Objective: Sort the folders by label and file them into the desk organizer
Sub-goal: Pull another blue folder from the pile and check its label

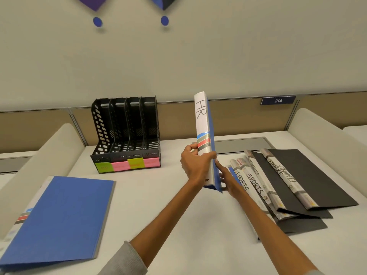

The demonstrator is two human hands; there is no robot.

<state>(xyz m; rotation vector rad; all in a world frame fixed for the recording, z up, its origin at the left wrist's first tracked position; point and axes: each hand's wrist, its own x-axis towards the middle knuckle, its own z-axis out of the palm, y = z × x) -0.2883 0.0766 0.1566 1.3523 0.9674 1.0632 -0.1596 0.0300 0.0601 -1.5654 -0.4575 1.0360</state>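
The white worktop (pixel 158 205) carries a blue folder (pixel 59 219) lying flat at left and fanned black folders (pixel 309 179) marked SPORTS and FINANCE at right. A black four-slot organizer (pixel 127 132) stands at the back, with sticky notes (pixel 127 165) along its base. Between them the HR folder (pixel 203 120) is held upright above the worktop. The left grip (pixel 193 165) clasps its spine. The right grip (pixel 228 181) touches its back cover, but I cannot tell whether it holds.

HR folder (pixel 204 124) is held upright above the desk (pixel 178 225), white spine facing the camera. Left hand (pixel 195 165) grips the spine low down; right hand (pixel 226 179) holds the blue cover's lower edge, partly hidden behind it. Black four-slot desk organizer (pixel 127 133) stands to the left at the back, green and pink sticky notes (pixel 127 164) on its front. Blue folder (pixel 59 219) lies flat near left. SPORTS folders (pixel 256 187) and FINANCE folders (pixel 282 175) are fanned out flat on the right.
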